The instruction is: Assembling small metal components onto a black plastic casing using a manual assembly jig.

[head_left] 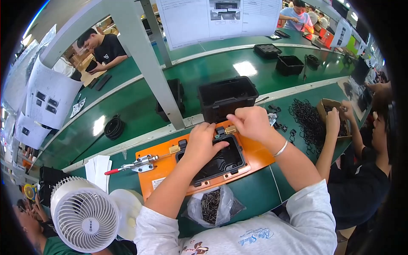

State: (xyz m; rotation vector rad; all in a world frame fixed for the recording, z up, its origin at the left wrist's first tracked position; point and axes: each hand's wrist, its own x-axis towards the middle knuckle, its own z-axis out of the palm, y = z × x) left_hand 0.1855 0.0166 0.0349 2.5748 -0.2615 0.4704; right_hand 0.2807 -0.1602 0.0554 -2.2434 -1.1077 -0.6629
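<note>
A black plastic case, its inside facing up, lies in an orange fixture plate on the bench. Across its far left edge rests my left hand, thumb stretched away from the fingers; the fingertips are partly hidden. At the far right corner of the case, my right hand is curled closed beside a brass block. What it holds, if anything, is hidden. Another brass block sits by my left wrist. A toggle clamp with a red handle is fixed at the plate's left.
Close to me lies a clear bag of metal pins. A black bin stands behind the plate. A white fan is at left, a pile of black clips at right. A co-worker's arm reaches into a cardboard box.
</note>
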